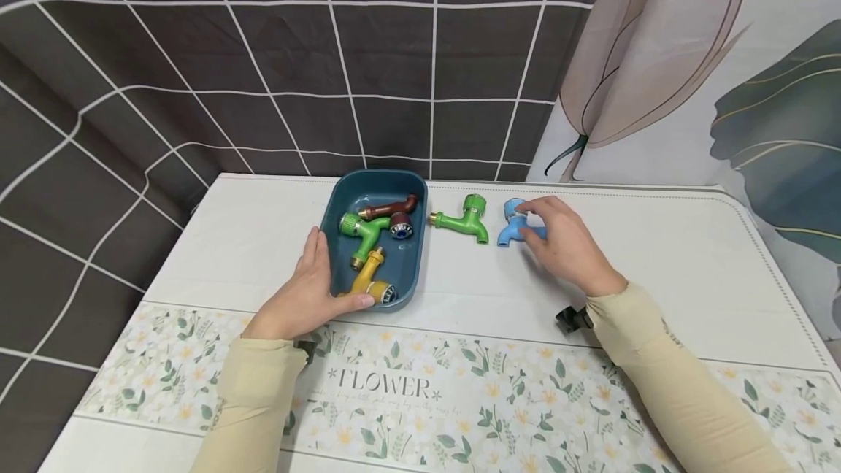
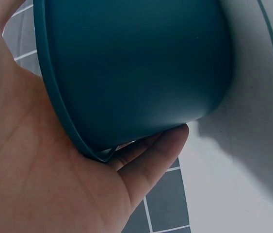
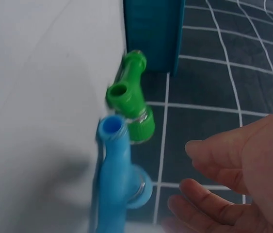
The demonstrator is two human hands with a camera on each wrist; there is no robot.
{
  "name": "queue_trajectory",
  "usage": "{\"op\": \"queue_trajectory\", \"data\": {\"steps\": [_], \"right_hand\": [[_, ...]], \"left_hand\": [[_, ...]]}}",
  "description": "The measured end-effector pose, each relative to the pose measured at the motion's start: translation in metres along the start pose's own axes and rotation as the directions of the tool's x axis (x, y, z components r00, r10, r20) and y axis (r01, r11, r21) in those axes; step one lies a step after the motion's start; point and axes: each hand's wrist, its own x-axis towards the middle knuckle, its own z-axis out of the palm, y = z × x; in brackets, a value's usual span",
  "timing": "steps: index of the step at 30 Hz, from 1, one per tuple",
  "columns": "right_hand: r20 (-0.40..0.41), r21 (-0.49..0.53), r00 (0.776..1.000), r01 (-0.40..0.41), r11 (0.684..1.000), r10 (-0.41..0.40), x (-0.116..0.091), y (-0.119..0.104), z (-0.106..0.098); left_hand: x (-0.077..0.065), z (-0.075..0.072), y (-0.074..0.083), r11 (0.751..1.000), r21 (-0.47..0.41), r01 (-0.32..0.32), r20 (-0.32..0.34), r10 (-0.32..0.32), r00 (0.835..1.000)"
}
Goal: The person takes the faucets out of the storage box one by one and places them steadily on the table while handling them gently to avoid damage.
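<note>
In the head view my left hand [image 1: 305, 294] rests against a dark blue plastic bin [image 1: 410, 276], its straight fingers along the left wall and its thumb over the near rim. The left wrist view shows the fingertips touching the outer wall [image 2: 151, 73]. Inside the bin lie a brown tap [image 1: 388, 209], a green tap [image 1: 368, 236] and a yellow tap [image 1: 364, 276]. My right hand [image 1: 561, 239] hovers over a light blue tap [image 1: 512, 225], overlapping its right end; the right wrist view shows fingers and thumb parted, apart from that tap [image 3: 114, 179].
Between bin and blue tap, another green tap [image 1: 463, 221] lies on the white table cover [image 1: 657, 261]. Behind the table hangs a dark curtain with white grid lines [image 1: 388, 50], and a leaf-patterned cloth [image 1: 663, 57] hangs at right. A printed floral band [image 1: 512, 400] crosses the front.
</note>
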Motion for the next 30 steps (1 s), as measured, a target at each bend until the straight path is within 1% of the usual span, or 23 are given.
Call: {"op": "queue_trajectory", "data": {"steps": [6,13,23,30], "right_hand": [[0.013,0.014,0.999,0.036,0.999,-0.036,0.003,-0.014,0.005],[-0.009,0.029,0.996,0.090,0.996,-0.089,0.006,-0.025,0.009],[0.011,0.037,0.996,0.092,0.995,-0.093,0.008,-0.041,0.013],[0.025,0.045,0.993,0.115,0.992,-0.116,0.011,-0.053,0.018]], "left_hand": [[0.000,0.000,0.000,1.000,0.002,-0.003,-0.004,0.003,1.000],[0.000,0.000,0.000,1.000,-0.004,-0.010,-0.008,0.009,1.000],[-0.001,0.000,0.001,1.000,-0.001,-0.005,-0.005,0.005,1.000],[-0.002,0.000,0.002,1.000,0.000,-0.008,-0.009,0.008,1.000]]}}
